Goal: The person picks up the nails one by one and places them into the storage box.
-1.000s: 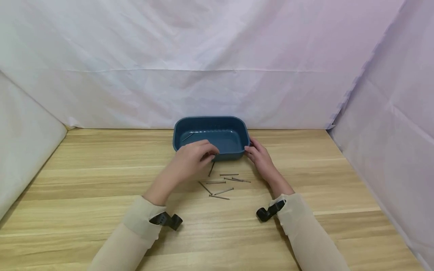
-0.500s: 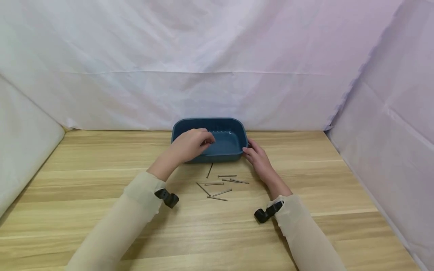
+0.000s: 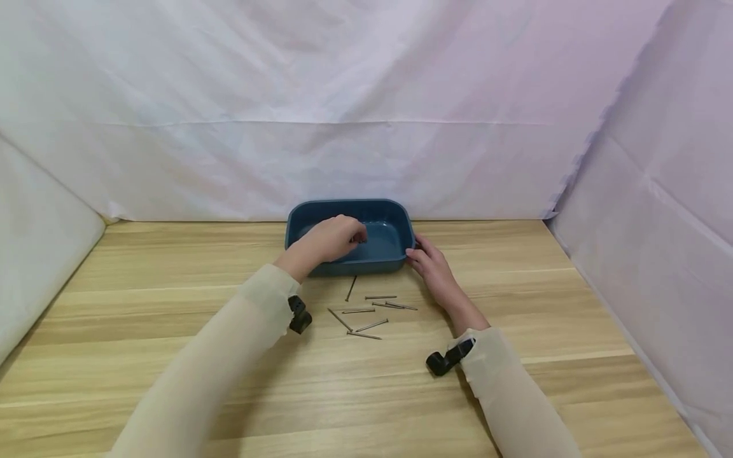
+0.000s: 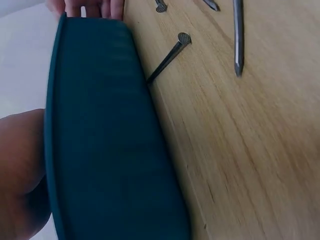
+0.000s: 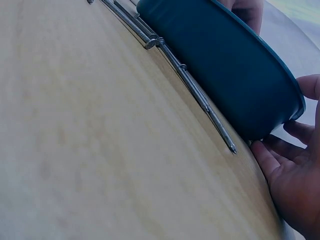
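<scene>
I see a dark blue tray [image 3: 401,219] at the far middle of a wooden table [image 3: 515,381], close to the white cloth backdrop [image 3: 343,95]. My left hand [image 3: 331,238] reaches over the tray's near rim, fingers curled inward; whether they pinch anything I cannot tell. My right hand [image 3: 431,262] rests against the tray's right end, fingers relaxed and slightly apart. Loose nails [image 3: 366,310] lie scattered on the table just in front of the tray, between my forearms.

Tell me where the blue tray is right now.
In the head view the blue tray sits at the table's far middle, just beyond the loose nails; the left hand reaches into it, the right hand touches its right end.
</scene>
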